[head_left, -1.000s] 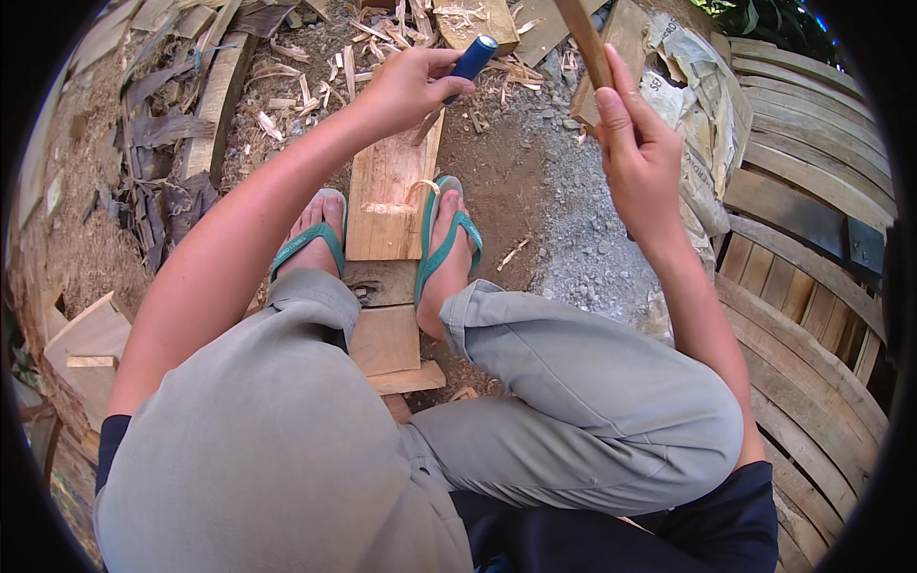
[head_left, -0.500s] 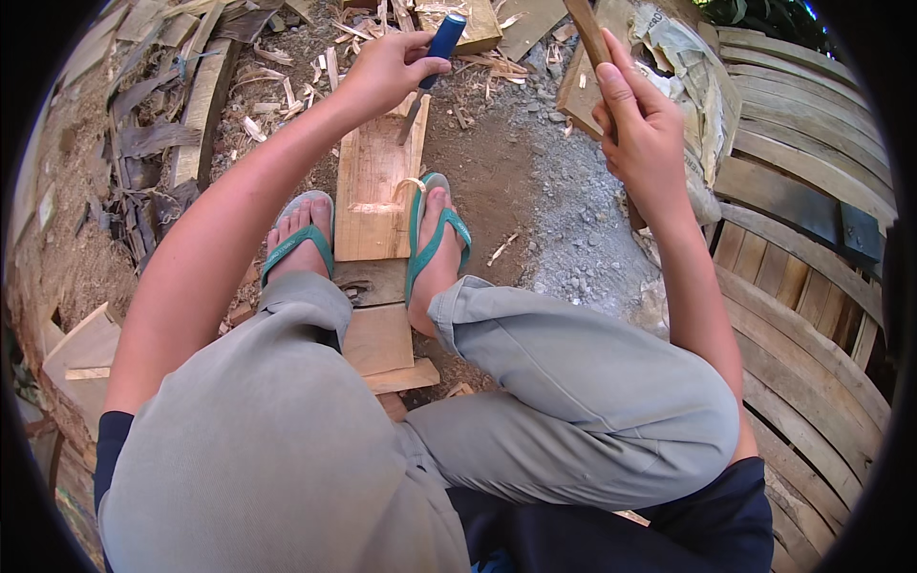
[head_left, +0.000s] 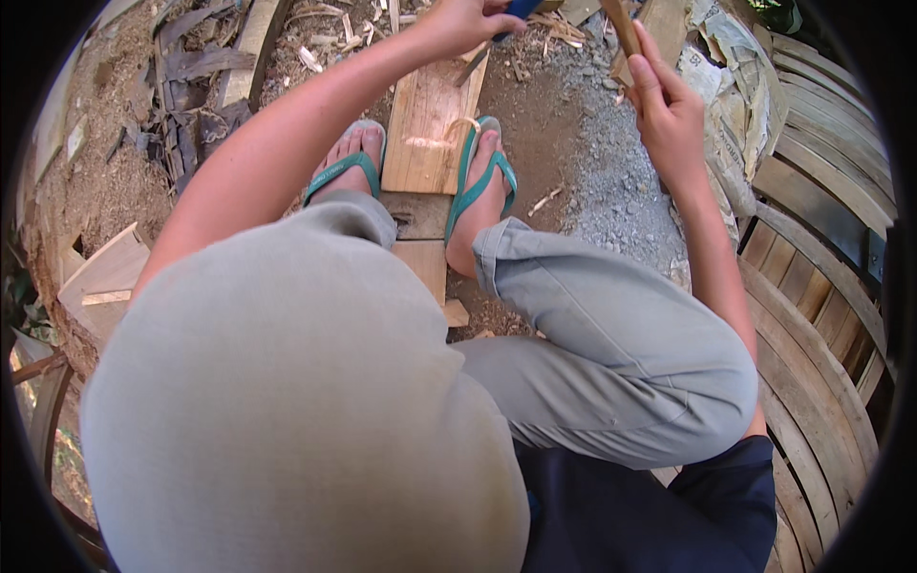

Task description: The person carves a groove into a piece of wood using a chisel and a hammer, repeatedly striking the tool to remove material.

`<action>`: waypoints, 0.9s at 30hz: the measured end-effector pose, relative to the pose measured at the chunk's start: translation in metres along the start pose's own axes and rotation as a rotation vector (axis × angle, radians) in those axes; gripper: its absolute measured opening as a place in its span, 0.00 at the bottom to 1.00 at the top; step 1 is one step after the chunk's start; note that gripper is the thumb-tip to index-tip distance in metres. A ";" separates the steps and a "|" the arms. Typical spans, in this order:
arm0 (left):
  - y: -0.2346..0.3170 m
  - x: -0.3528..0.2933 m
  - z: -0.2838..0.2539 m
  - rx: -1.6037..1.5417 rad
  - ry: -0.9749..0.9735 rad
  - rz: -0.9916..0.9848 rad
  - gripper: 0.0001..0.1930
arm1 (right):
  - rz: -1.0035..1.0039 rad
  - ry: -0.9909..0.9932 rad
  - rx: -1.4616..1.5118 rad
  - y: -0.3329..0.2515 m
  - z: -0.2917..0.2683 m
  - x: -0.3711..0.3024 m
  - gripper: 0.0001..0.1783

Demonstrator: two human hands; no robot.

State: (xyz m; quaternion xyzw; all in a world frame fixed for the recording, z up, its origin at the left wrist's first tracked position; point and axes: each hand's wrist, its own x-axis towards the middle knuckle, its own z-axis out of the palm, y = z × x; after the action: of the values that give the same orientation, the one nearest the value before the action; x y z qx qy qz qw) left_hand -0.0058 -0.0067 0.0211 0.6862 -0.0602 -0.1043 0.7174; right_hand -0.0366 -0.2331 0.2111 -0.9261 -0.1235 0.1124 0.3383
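Observation:
At the top edge, my left hand is closed around the blue handle of a chisel. The steel blade slants down to the surface of a wooden board lying lengthwise between my feet. A shallow, pale recess is cut into the board, with a curled shaving at its near right corner. To the right, my right hand grips a brown wooden handle, raised above the ground. The upper end of that handle runs out of view.
Green flip-flops flank the board. Wood blocks lie under and behind it. Grey gravel and crumpled sacking are on the right, beside slatted wood. Bark scraps and a beam lie at left.
The view has shifted, so the board and feet appear higher and further right. The left hand and chisel now partly leave the top edge. Both hands keep their holds.

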 end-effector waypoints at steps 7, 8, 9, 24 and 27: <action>-0.001 -0.005 0.005 0.046 0.051 0.030 0.09 | 0.059 -0.027 -0.155 -0.021 -0.007 0.008 0.25; -0.002 -0.001 0.004 0.059 0.028 0.008 0.09 | 0.069 0.010 -0.109 -0.021 -0.006 0.009 0.24; -0.002 0.002 0.003 0.079 0.018 0.009 0.08 | 0.079 0.046 -0.063 -0.020 -0.005 0.009 0.24; 0.013 0.001 0.008 0.286 0.070 0.074 0.08 | 0.100 0.025 -0.063 -0.012 -0.011 0.018 0.23; 0.012 0.003 0.005 0.220 0.036 0.072 0.08 | 0.064 -0.023 -0.125 -0.030 -0.010 0.019 0.23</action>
State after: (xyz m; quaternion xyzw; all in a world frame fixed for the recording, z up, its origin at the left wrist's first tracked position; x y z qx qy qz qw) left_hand -0.0030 -0.0124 0.0327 0.7599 -0.0830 -0.0591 0.6420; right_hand -0.0204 -0.2118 0.2359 -0.9475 -0.1044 0.1261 0.2747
